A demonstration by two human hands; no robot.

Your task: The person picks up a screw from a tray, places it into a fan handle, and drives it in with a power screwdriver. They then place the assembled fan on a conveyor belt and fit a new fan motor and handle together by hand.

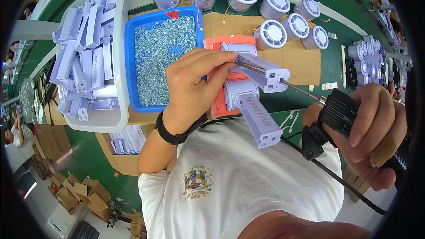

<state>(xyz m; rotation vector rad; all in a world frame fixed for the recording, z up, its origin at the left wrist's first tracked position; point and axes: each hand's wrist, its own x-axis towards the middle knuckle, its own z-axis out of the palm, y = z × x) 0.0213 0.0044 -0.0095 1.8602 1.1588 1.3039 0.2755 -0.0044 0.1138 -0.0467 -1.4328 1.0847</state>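
Note:
My right hand [376, 119] grips a black corded electric screwdriver [337, 113] on the right. Its long bit runs leftward through the end of a pale lavender plastic handle [276, 79] attached to a round fan housing [239, 48]. At the bit's tip, my left hand [192, 82] pinches with thumb and forefinger; whatever they hold is too small or hidden to name. An orange wire lies inside that handle. Nearer to me, a second housing [241, 93] with a similar handle [261, 121] rests beside it. Both housings lie over a red-orange pad [217, 106].
Left of my hand stands a blue tray [129, 62] full of small silver screws. Beyond it, a white bin [119, 115] holds many loose lavender handles. Several round fan units [272, 34] with wires stand along the far side on cardboard [305, 66]. A black cable [341, 183] hangs at lower right.

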